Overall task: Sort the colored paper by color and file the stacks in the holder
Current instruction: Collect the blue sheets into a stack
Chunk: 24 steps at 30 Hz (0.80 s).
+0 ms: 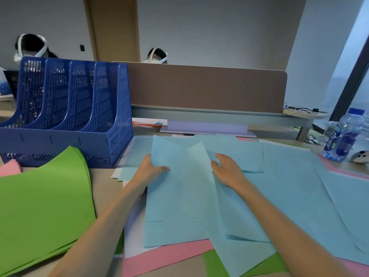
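The left hand (152, 169) and right hand (227, 171) grip blue sheets (179, 198) (green stack (40, 196) alongside).

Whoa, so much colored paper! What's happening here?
Someone is sorting paper by color. The left hand and right hand hold some blue sheets by their edges, over a mixed pile with pink sheets and green ones underneath. A green stack lies gathered at the left. The blue holder behind it shows no paper inside yet.
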Motion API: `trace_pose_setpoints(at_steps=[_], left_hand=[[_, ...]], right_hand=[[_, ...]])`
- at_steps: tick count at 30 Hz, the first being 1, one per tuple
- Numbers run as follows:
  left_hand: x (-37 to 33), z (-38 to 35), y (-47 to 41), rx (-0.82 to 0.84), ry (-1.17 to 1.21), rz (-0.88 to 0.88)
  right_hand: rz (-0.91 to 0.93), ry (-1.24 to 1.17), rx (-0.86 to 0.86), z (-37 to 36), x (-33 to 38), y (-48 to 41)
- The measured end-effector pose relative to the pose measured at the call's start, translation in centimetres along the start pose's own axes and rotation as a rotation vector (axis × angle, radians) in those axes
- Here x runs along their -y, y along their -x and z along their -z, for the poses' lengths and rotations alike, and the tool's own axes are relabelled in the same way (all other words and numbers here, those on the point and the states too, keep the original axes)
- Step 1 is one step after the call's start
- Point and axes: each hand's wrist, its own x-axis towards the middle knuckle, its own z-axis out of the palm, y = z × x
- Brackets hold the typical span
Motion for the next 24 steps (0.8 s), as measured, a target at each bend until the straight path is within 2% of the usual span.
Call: trace_pose_setpoints(at_steps=[5, 9, 12, 16, 19, 24], left_hand=[[-0.1, 0.4, -0.1, 0.001, 0.018, 0.013], [0.0, 0.5, -0.2, 0.016, 0.003, 0.025], [0.0, 0.6, -0.3, 0.007, -0.007, 0.034], [-0.1, 0.4, -0.3, 0.002, -0.026, 0.026], [-0.2, 0.3, -0.3, 0.013, -0.024, 0.030], [-0.3, 0.4, -0.2, 0.003, -0.015, 0.091]], right_hand=[[-0.046, 0.259, 0.140, 1.5, -3.4, -1.0], [0.022, 0.412, -0.116, 1.8, -5.9, -2.0], [-0.027, 0.413, -0.310, 3.2, -6.7, -2.2], [-0.024, 0.471, -0.447, 4.8, -6.5, -1.1], [0.105, 0.546, -0.409, 4.4, -4.9, 0.3], [0.427, 0.567, -0.157, 1.4, -1.6, 3.3]])
